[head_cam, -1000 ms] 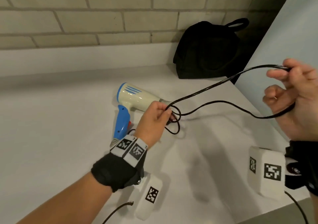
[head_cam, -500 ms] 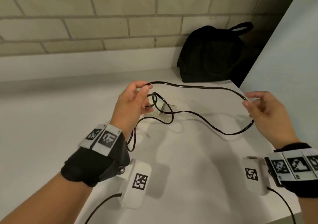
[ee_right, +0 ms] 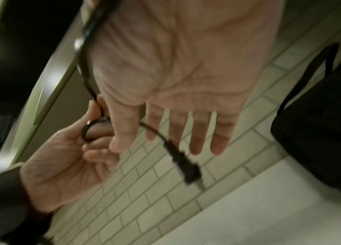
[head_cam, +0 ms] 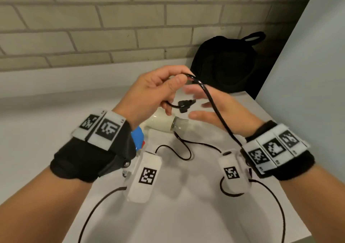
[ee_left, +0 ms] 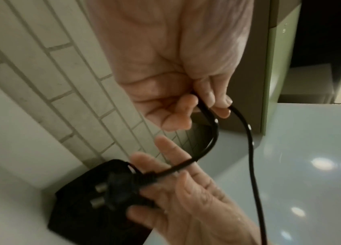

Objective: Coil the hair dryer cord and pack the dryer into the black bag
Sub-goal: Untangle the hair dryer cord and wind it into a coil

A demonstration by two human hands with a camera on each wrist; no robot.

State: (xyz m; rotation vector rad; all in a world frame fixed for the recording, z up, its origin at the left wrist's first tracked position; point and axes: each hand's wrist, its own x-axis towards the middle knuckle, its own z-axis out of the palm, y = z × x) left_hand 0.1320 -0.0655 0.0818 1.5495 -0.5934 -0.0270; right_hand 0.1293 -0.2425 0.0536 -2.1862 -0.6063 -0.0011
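Pinching cord (head_cam: 209,100) — left hand (head_cam: 149,91).

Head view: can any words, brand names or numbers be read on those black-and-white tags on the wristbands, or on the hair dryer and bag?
None can be read.
Wristband tags: square coded patterns only; tiny marks at their corners are too small to read.
White wrist units: coded squares, no words.
Hair dryer: no label visible.
Black bag: no label visible.

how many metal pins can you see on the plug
2, side by side on the plug face, pointing left toward the black bag in the left wrist view. The plug dangles from the cord pinched by the left hand. A third pin could be hidden.
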